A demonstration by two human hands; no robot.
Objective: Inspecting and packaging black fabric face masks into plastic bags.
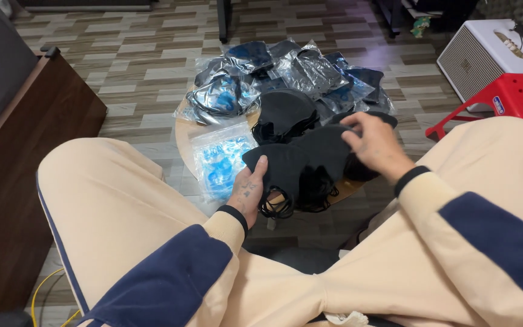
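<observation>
I am seated with my knees apart, looking down at a low round wooden board (pixel 183 136) on the floor. My left hand (pixel 247 191) pinches the near edge of a black cloth face mask (pixel 289 166). The far side of the same mask is gripped by my right hand (pixel 373 142). More loose black masks (pixel 282 115) are stacked just beyond it. A heap of masks sealed in clear plastic bags (pixel 286 75) covers the back of the board. A stack of empty clear bags with blue print (pixel 219 157) lies to the left of my left hand.
A dark wooden cabinet (pixel 19 169) stands at the left. A red plastic stool (pixel 503 100) and a white box-shaped appliance (pixel 485 51) are at the right. The floor has wood-pattern tiles (pixel 134 60). A yellow cable (pixel 43 290) lies at the lower left.
</observation>
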